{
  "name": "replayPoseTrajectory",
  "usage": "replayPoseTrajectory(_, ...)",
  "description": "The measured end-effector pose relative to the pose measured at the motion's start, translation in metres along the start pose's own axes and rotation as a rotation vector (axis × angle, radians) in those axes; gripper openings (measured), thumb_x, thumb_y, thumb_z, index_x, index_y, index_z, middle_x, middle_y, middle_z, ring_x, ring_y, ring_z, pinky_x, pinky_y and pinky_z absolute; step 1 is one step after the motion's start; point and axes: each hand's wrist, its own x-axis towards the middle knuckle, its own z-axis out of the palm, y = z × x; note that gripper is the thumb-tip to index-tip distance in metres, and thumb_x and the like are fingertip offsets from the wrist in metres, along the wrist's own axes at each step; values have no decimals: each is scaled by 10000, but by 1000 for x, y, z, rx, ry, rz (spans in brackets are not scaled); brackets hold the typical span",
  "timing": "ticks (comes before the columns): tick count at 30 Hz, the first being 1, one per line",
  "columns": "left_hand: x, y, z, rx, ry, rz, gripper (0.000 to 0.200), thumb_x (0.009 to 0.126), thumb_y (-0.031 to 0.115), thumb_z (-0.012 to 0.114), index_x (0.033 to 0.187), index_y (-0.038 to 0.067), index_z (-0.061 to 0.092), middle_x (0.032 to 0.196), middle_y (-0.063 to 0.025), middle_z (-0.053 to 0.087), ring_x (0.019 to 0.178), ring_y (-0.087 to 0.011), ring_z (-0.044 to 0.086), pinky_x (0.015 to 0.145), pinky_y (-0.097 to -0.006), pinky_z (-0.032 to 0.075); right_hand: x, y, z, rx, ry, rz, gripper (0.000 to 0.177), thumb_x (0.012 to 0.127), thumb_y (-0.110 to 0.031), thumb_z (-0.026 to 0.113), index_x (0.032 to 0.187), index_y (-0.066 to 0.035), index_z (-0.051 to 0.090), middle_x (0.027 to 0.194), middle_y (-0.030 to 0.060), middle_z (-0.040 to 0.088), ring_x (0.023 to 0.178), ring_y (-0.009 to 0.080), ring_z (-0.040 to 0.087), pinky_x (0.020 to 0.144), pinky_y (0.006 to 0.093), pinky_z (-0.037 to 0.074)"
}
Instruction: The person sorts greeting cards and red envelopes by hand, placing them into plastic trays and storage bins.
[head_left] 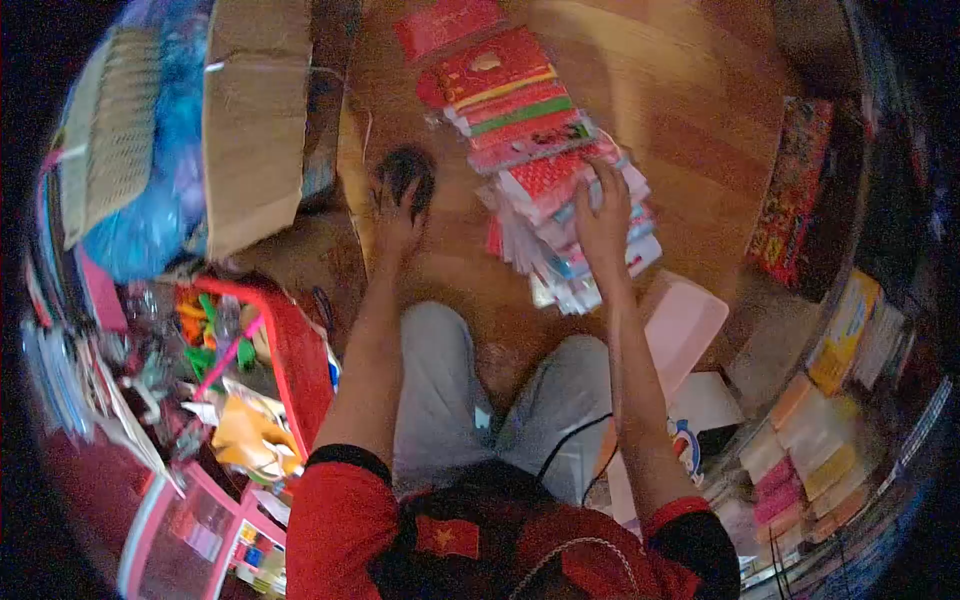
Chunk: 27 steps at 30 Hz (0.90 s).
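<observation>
On the wooden floor, a long fanned pile of paper envelopes (545, 185), mostly red with some white, green and blue, stretches from the top middle towards my knees. My right hand (605, 220) lies on the right side of this pile, fingers and thumb apart on a red and white patterned envelope. To the left of the pile, my left hand (400, 228) has its fingers around a dark rounded object (408, 170). Blur hides what kind of object it is.
Left of me stand a cardboard box (255, 130), a blue plastic bag (165, 170) and a red-rimmed bin (305, 360) of colourful odds and ends. At my right are a pale pink plastic container (685, 325), a red patterned packet (795, 190) and stacked packets (800, 465).
</observation>
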Motion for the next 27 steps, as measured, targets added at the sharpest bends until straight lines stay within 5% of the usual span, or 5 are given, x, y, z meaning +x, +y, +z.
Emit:
replayPoseTrajectory(4, 2, -14, 15, 135, -353, -91, 596, 753, 394, 565, 1304, 250, 389, 1399, -237, 212, 1277, -450, 204, 1056, -547, 128, 99, -10, 84, -109, -40, -148, 540, 766, -314, 611, 1225, -70, 464, 1277, 194, 425, 1180, 368, 390, 1011, 491, 265)
replayPoseTrajectory(9, -4, -25, 35, -225, -281, -67, 621, 704, 394, 607, 1281, 265, 414, 1396, -241, 217, 1280, -442, 205, 1058, -554, 129, 159, 10, 152, -660, -266, -551, 758, 719, -599, 557, 1337, -208, 357, 1396, 110, 310, 1274, 320, 296, 1050, 514, 165)
replayPoseTrajectory(11, -6, -25, 34, -469, -274, -161, 629, 693, 380, 619, 1278, 266, 416, 1397, -232, 223, 1285, -436, 197, 1059, -554, 129, 163, 3, 146, -721, -356, -568, 734, 734, -568, 557, 1339, -206, 354, 1393, 98, 320, 1268, 305, 312, 1049, 505, 179)
replayPoseTrajectory(22, -8, -23, 35, -141, 104, 23, 648, 701, 414, 622, 1273, 202, 404, 1389, -215, 254, 1305, -384, 191, 1078, -523, 84, 110, -13, 92, -871, -319, -898, 516, 739, -155, 585, 1243, -157, 473, 1239, 68, 513, 1087, 237, 530, 883, 375, 444)
replayPoseTrajectory(27, -5, -15, 27, -179, 144, 17, 617, 732, 411, 604, 1271, 187, 404, 1356, -227, 311, 1278, -392, 244, 1083, -492, 96, 60, -27, 27, -522, -14, -491, 213, 813, -113, 553, 1007, -51, 613, 927, 108, 648, 871, 257, 627, 739, 341, 496)
